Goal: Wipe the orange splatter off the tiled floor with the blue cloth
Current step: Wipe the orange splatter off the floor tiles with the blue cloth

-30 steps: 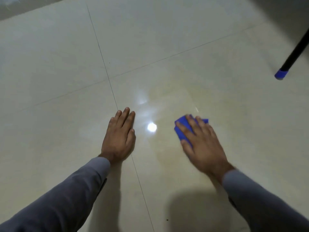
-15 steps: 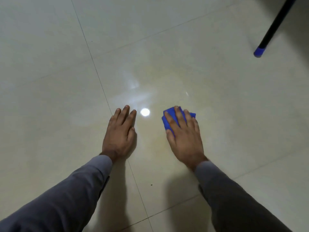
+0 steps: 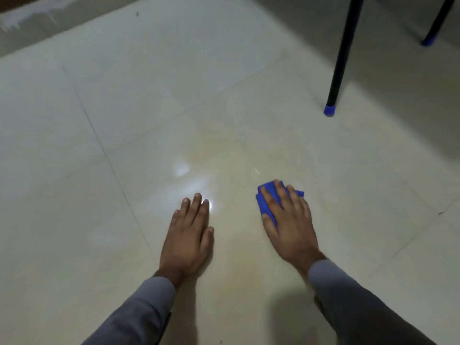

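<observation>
My right hand (image 3: pixel 290 221) lies flat on a folded blue cloth (image 3: pixel 265 201) and presses it to the pale tiled floor (image 3: pixel 149 95); only the cloth's far and left edges show past the fingers. My left hand (image 3: pixel 190 232) rests palm down on the floor to the left, fingers together, holding nothing. A faint yellowish-orange smear (image 3: pixel 221 150) tints the glossy tile ahead of and between the hands. A bright light reflection sits by my left fingertips.
A black furniture leg with a blue foot cap (image 3: pixel 330 111) stands on the floor at the right, ahead of the cloth. A second such leg (image 3: pixel 428 42) is at the far right. A wall base (image 3: pixel 29 23) runs along the far left.
My right hand with the cloth has slid to the right, away from my left hand. The view has tilted up, so more of the furniture legs and far floor shows.
</observation>
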